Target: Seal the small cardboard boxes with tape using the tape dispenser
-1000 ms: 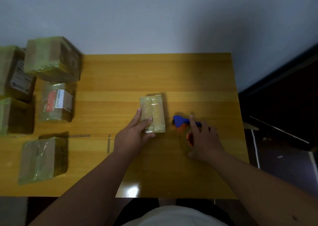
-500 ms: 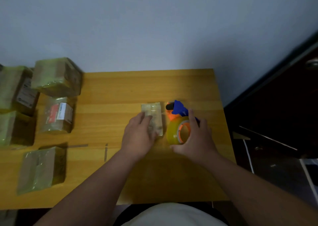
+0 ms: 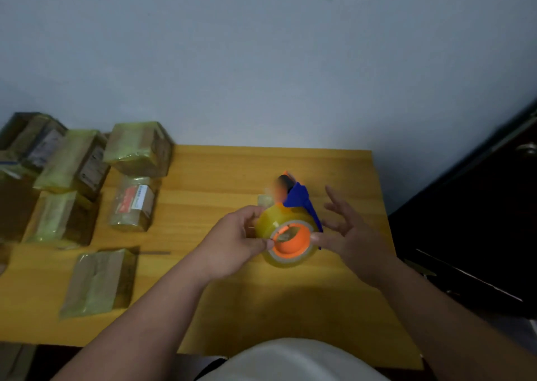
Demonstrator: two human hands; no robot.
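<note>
Above the glossy wooden table (image 3: 203, 177), both hands (image 3: 232, 241) (image 3: 351, 235) cradle a round tape dispenser (image 3: 287, 235).

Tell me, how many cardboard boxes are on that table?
7 boxes: at the left, three along the back, two in the middle row, one nearest; a small one peeks behind the tape dispenser. More may hide at left.

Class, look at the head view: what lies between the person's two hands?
The tape dispenser, with its yellowish roll on an orange hub, lies between them. The left hand grips the roll; the right hand touches it with its thumb, fingers spread.
</note>
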